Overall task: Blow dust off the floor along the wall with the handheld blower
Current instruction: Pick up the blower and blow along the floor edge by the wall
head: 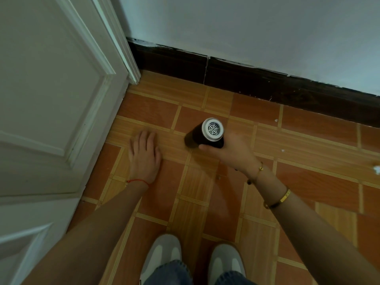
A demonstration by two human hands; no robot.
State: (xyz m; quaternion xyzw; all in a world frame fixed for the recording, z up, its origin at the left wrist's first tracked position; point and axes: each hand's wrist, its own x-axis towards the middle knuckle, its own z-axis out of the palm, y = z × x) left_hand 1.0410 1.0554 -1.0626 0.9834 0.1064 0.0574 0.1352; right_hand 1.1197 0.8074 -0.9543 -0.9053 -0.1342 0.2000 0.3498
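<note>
The handheld blower (205, 134) is a dark cylinder with a white grilled rear end facing the camera; its nozzle end points down and left toward the floor. My right hand (234, 149) grips it from the right, thumb under the body. My left hand (145, 155) lies flat on the orange tiled floor (308, 140), fingers straight and pointing toward the wall. The dark baseboard (267, 83) runs along the foot of the pale wall (246, 27), a short way beyond the blower.
A white panelled door (51, 99) and its frame fill the left side, meeting the baseboard at the corner. My two grey shoes (193, 260) stand at the bottom centre. Small white flecks (377, 169) lie on the tiles at right.
</note>
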